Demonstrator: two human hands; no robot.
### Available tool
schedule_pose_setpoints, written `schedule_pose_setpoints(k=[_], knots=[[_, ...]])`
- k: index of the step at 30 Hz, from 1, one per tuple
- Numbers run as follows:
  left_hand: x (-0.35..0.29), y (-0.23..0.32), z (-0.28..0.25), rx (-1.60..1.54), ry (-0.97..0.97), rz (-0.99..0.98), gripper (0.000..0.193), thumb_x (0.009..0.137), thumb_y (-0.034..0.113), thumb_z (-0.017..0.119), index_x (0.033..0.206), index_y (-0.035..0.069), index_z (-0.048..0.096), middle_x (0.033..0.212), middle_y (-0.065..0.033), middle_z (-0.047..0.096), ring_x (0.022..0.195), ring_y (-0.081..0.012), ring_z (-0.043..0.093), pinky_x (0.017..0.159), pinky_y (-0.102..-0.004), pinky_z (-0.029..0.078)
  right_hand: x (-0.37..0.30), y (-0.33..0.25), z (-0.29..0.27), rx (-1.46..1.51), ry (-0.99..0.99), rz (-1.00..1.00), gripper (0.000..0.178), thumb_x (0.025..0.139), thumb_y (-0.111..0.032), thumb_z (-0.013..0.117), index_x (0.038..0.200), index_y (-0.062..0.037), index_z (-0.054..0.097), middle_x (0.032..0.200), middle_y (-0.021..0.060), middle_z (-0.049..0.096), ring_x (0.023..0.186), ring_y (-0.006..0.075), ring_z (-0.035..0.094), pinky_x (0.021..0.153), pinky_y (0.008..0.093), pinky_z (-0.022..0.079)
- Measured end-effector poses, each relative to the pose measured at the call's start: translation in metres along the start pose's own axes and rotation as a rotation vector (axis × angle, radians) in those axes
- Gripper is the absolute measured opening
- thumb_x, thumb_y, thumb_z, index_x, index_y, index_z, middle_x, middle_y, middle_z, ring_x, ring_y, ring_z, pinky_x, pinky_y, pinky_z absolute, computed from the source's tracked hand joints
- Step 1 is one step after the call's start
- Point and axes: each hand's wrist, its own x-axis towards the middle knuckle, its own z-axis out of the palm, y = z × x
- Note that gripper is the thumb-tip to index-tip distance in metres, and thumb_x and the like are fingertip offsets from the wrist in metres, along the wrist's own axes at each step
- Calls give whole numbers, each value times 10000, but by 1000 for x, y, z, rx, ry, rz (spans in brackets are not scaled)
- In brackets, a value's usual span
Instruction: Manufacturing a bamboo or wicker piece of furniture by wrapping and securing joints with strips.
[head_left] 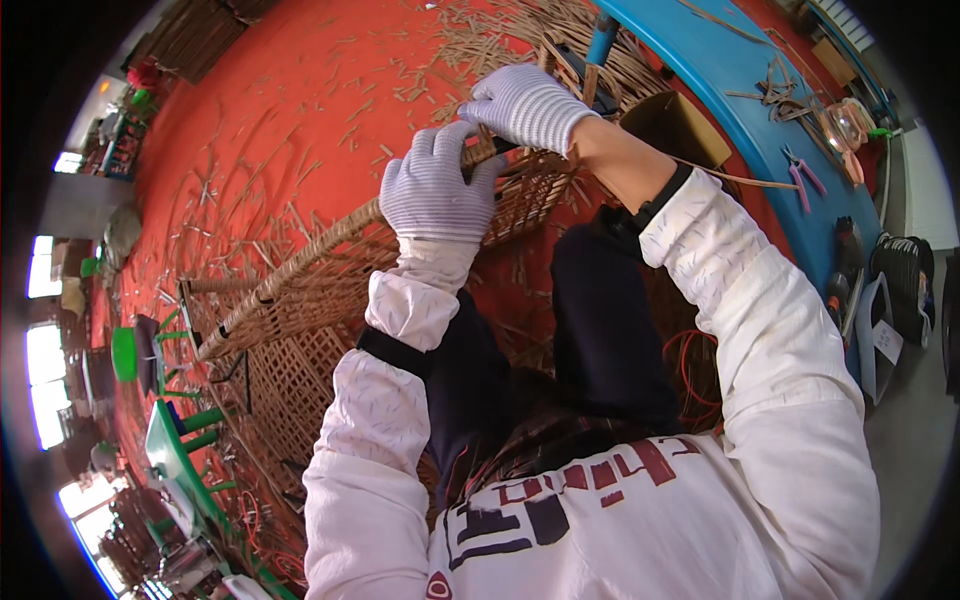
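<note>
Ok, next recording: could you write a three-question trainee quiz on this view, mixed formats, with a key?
1. True or false: the left hand and the right hand are both gloved.
2. What colour are the handles of the two-handled tool on the blue table? A) yellow; B) pink; C) black.
3. What is the left hand gripping?

Key: 1. True. 2. B. 3. The wrapped rim of the woven wicker piece.

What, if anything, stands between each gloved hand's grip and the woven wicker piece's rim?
Nothing visible: the left hand wraps the rim of the wicker piece. The right hand bends over just beyond; its fingertip contact is hidden.
</note>
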Motion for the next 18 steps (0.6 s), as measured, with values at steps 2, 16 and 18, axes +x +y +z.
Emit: schedule_pose_setpoints(k=[2, 16, 18], knots=[[-1, 0, -4, 14, -43, 5, 325, 738, 359, 814, 966, 158, 698, 921, -32, 662, 757, -278, 642, 717, -393, 478, 15, 4, 14, -76, -36, -58, 424, 968, -436, 511, 981, -85, 748, 940, 164, 721, 943, 353, 677, 863, 445, 533], [34, -4, -21, 15, -562, -165, 314, 858, 433, 696, 1035, 178, 745, 924, -91, 709, 918, -326, 671, 820, -447, 511, -63, -4, 1, 720, 578, 118, 287, 948, -287, 539, 965, -68, 724, 873, 187, 699, 871, 357, 688, 779, 427, 538], [45, -4, -21, 31, -784, -289, 370, 868, 453, 688, 1075, 149, 725, 909, -81, 706, 904, -292, 667, 804, -404, 502, -91, -7, 7, 711, 401, 185, 281, 943, -288, 554, 937, -57, 714, 843, 198, 690, 853, 371, 682, 784, 437, 533]])
